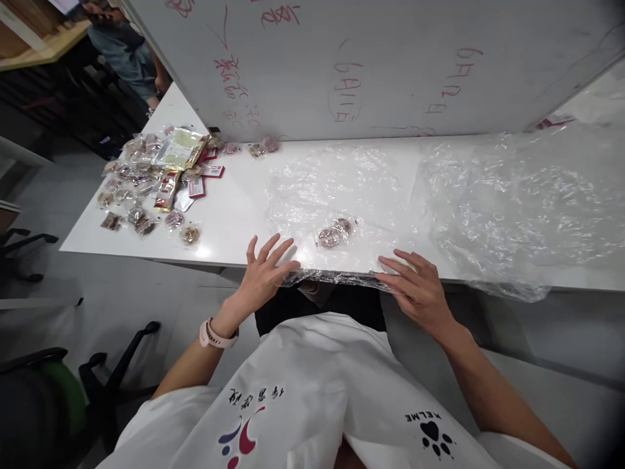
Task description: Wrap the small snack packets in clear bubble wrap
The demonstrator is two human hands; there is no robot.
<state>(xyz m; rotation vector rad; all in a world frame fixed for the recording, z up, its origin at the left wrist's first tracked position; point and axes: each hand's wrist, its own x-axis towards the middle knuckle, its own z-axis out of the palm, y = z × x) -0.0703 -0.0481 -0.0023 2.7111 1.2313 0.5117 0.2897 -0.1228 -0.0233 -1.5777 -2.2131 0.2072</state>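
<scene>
A clear plastic bag point(332, 179) lies spread on the white table in front of me, its near end hanging over the front edge. Two small wrapped snacks point(332, 236), brown in see-through wrappers, are in or under its near part; I cannot tell which. My left hand point(267, 270) has its fingers spread, with the thumb touching the bag's near left corner. At the near right corner, my right hand point(417, 286) rests with fingers stretched apart over the plastic.
More clear plastic point(517, 208) lies crumpled on the right. A pile of wrapped snacks point(141, 172) covers the table's left end, with a flat gold-edged pouch point(180, 148) on top. A whiteboard point(312, 71) stands along the back. Someone sits point(122, 55) behind it at upper left.
</scene>
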